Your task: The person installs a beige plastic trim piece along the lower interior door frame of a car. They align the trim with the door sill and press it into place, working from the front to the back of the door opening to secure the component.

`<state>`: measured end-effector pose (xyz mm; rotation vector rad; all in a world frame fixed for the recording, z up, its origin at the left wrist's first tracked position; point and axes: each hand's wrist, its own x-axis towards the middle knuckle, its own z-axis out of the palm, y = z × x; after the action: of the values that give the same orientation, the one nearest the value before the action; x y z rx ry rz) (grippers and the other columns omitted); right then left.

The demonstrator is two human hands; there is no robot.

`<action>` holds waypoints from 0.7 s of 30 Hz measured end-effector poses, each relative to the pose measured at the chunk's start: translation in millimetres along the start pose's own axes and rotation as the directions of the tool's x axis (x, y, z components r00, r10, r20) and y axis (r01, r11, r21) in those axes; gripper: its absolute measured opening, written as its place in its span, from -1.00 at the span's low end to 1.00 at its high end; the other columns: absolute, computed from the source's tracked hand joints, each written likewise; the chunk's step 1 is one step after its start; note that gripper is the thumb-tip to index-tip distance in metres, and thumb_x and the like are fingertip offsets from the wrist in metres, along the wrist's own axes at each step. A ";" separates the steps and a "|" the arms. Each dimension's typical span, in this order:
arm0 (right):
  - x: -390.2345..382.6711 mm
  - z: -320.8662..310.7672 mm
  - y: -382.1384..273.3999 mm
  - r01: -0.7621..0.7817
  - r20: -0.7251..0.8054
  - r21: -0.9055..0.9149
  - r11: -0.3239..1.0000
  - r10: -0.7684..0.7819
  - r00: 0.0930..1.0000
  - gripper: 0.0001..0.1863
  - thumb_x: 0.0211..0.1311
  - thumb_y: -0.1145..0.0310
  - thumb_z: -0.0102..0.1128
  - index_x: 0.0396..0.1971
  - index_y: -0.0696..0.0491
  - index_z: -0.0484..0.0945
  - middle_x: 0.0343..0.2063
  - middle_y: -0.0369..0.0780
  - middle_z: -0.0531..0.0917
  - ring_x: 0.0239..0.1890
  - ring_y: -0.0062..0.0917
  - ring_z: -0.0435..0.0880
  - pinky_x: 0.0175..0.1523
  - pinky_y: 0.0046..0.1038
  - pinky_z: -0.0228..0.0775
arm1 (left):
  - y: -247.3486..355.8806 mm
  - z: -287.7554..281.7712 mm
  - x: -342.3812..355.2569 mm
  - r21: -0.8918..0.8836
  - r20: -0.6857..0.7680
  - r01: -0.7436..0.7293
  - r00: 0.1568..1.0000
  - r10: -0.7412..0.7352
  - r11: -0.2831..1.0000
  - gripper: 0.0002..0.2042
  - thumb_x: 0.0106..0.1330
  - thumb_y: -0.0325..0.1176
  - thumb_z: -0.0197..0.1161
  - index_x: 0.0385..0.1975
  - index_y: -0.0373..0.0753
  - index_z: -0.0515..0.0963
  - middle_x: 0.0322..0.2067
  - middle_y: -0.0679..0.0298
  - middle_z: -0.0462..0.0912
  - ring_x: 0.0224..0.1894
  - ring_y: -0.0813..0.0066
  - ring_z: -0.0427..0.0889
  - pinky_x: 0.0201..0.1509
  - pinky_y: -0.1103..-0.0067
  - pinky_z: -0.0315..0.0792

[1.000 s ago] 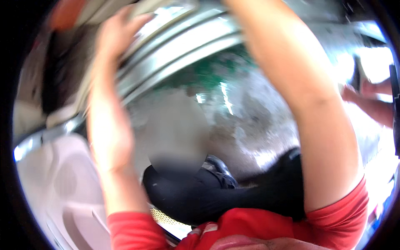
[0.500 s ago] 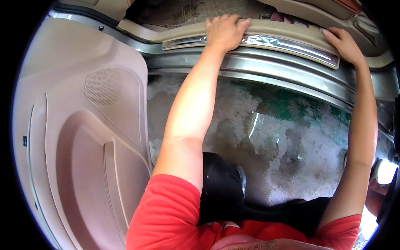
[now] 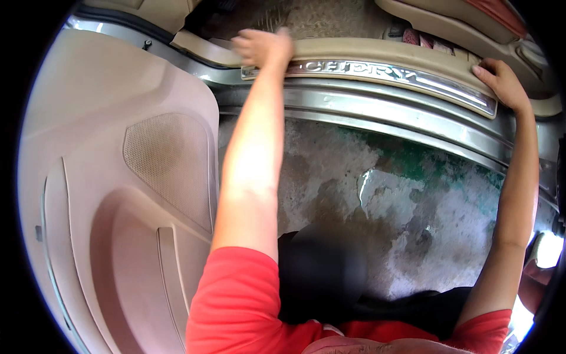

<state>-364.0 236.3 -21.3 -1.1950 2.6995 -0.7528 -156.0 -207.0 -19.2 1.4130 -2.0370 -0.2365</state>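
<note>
A beige door-sill trim (image 3: 354, 50) with a shiny metal plate (image 3: 448, 89) runs across the top, over the silver body sill (image 3: 354, 106) of a car. My left hand (image 3: 262, 48), blurred, is at the trim's left part, fingers spread; I cannot tell whether it touches. My right hand (image 3: 498, 79) grips the trim's right end, thumb on its near side, fingers bent over the top and partly hidden.
An open beige door panel (image 3: 82, 100) fills the left. Beyond the sill are a floor mat (image 3: 336, 20) and seat base (image 3: 466, 17). A stained concrete floor (image 3: 389, 218) lies below; part of another person (image 3: 533, 274) shows at the right edge, beside my dark-clad legs (image 3: 318, 265).
Since half a second ago, my left hand has moved left along the trim with fingers spreading; my right hand stays at the right end. The trim sits slightly lower in view.
</note>
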 end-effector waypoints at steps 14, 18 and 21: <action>3.6 18.1 -13.3 0.013 0.004 0.045 0.999 -0.013 1.000 -0.19 0.13 -0.29 0.24 -0.28 0.37 0.63 -0.43 0.08 0.67 -0.30 -0.26 0.69 -0.10 -0.25 0.48 | -106.6 -40.9 184.3 -0.459 -0.385 0.321 0.768 -0.511 0.828 -0.51 0.14 -0.32 0.52 -0.09 -0.54 0.48 0.02 -0.23 0.54 0.08 -0.10 0.59 0.19 0.24 0.50; -1.2 6.1 -12.3 0.000 0.049 -0.014 1.000 0.001 0.999 -0.16 0.12 -0.30 0.24 -0.23 0.38 0.61 -0.41 0.07 0.67 -0.27 -0.28 0.69 -0.07 -0.29 0.48 | -103.7 -27.1 180.8 -0.511 -0.362 0.313 0.766 -0.531 0.800 -0.67 0.12 -0.34 0.53 -0.30 -0.50 0.62 -0.18 -0.20 0.69 -0.12 -0.02 0.73 -0.06 0.33 0.61; -0.9 8.3 -4.9 0.125 0.081 0.018 0.992 -0.126 0.989 -0.06 -0.02 -0.31 0.33 -0.05 0.39 0.55 -0.25 0.12 0.68 -0.12 -0.17 0.70 0.07 -0.29 0.46 | -103.9 -34.2 190.5 -0.535 -0.358 0.396 0.694 -0.625 0.746 -0.65 0.07 -0.35 0.53 -0.28 -0.50 0.61 -0.19 -0.18 0.70 -0.10 0.00 0.73 -0.06 0.30 0.62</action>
<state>-357.8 230.9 -26.4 -1.3717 2.5702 -0.7180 -96.6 -411.8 33.2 1.5361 -1.0166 -0.4504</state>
